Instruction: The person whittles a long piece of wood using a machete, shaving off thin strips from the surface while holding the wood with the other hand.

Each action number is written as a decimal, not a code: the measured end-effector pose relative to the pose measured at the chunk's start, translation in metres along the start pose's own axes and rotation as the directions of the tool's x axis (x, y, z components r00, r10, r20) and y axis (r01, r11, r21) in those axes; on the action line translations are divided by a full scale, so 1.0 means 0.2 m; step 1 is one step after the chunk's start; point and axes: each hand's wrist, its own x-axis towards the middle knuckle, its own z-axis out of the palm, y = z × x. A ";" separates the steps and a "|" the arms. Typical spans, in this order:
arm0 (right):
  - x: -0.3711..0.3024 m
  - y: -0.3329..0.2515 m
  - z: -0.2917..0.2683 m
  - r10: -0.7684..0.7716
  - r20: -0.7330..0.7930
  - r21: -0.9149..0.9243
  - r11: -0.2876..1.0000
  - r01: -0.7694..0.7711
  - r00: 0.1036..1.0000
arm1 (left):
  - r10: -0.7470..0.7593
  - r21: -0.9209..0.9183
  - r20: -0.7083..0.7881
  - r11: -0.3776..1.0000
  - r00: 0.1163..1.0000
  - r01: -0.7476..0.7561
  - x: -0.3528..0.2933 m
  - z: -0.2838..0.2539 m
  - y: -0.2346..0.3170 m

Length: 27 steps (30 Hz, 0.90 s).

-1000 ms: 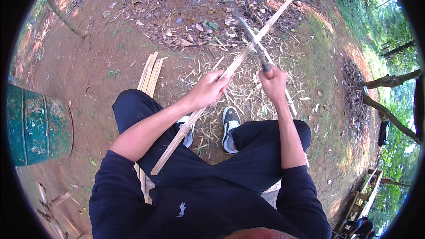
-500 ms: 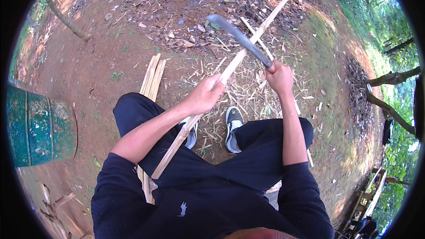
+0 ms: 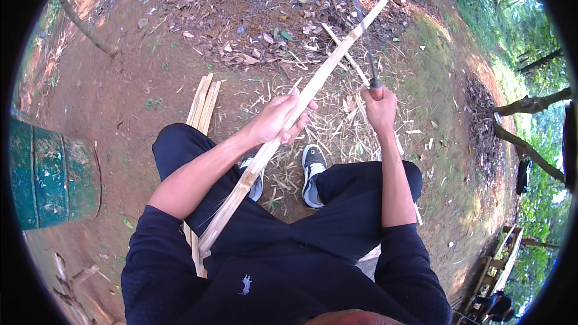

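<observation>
A long pale split bamboo strip [image 3: 319, 78] slants from my lap up toward the far right, its near end by my left thigh. My left hand [image 3: 280, 119] holds it around the middle, the strip lying across the palm with the fingertips curled at its right side. My right hand [image 3: 380, 108] is closed on the brown handle of a machete [image 3: 372, 63]. The dark blade points away from me, seen nearly edge-on, and crosses the strip near its far end. Whether blade and strip touch, I cannot tell.
More bamboo strips [image 3: 203, 105] lie beside my left leg. Pale shavings [image 3: 343, 129] litter the ground around my shoes [image 3: 312, 174]. A thin stick [image 3: 344, 53] lies beyond the strip. At far left is a green drum [image 3: 60, 174]; branches [image 3: 530, 105] stand at the right.
The machete blade has swung from pointing left across the strip to pointing away near its far end. My left hand has loosened and turned palm up, with the strip now over it.
</observation>
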 end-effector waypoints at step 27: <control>-0.08 -0.21 -0.05 -0.080 0.255 -0.048 0.994 0.095 0.964 | 0.290 -0.081 -0.548 0.915 0.785 -0.395 0.13 -0.13 -0.01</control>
